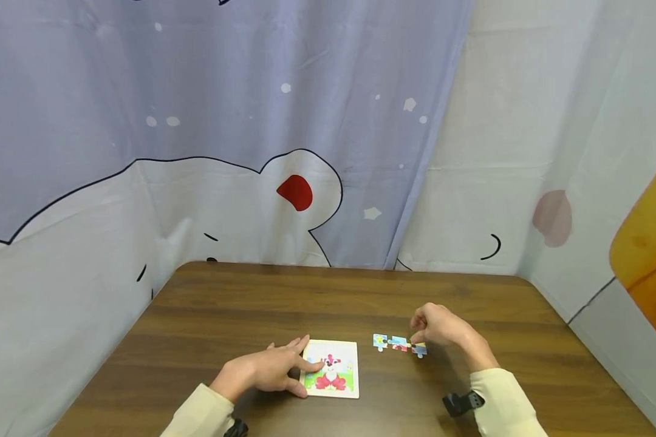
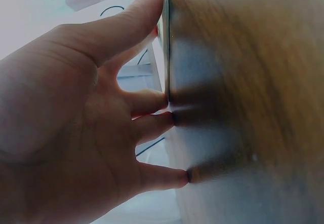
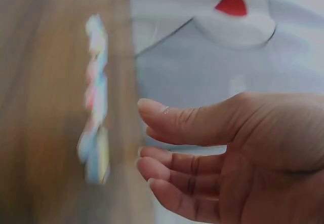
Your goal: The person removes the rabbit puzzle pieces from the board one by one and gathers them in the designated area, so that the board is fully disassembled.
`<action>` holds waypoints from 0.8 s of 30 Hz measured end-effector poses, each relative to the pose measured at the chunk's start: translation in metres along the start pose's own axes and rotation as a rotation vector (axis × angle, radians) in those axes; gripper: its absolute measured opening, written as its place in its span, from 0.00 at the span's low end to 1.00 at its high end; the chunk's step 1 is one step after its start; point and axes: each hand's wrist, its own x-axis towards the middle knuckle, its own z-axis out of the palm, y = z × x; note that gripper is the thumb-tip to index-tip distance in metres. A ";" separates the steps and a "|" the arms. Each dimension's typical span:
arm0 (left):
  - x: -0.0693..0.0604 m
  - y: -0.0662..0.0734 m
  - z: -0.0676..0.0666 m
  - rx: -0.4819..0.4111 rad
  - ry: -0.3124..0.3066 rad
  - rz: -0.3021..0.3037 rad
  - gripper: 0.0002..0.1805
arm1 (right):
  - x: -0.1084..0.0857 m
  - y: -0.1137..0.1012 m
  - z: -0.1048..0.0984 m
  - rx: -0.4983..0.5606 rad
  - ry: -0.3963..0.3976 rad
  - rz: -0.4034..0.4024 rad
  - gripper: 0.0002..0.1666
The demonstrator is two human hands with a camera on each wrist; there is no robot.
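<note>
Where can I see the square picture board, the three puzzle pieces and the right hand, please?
Square picture board point(image 1: 332, 381): head view, on its printed picture.
Three puzzle pieces point(image 1: 399, 343): head view, on the middle one.
Right hand point(image 1: 439, 323): head view, on the back of it.

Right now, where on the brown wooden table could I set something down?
Bare tabletop lies between the square white-bordered picture board and printed cloth curtain, and right of the right hand. Crowded: left hand on the board, right hand near three multicoloured jigsaw pieces.
</note>
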 end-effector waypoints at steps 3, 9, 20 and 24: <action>-0.003 -0.001 0.000 0.006 0.008 -0.004 0.34 | 0.010 -0.029 0.009 0.039 -0.034 -0.091 0.12; -0.001 0.001 0.001 0.014 0.021 0.014 0.34 | 0.031 -0.085 0.044 0.086 -0.173 -0.198 0.13; 0.001 0.001 0.005 0.054 0.016 0.054 0.32 | 0.042 -0.120 0.084 0.253 -0.296 -0.103 0.14; -0.003 -0.002 0.003 0.047 0.018 0.055 0.28 | 0.045 -0.126 0.084 0.228 -0.327 -0.129 0.12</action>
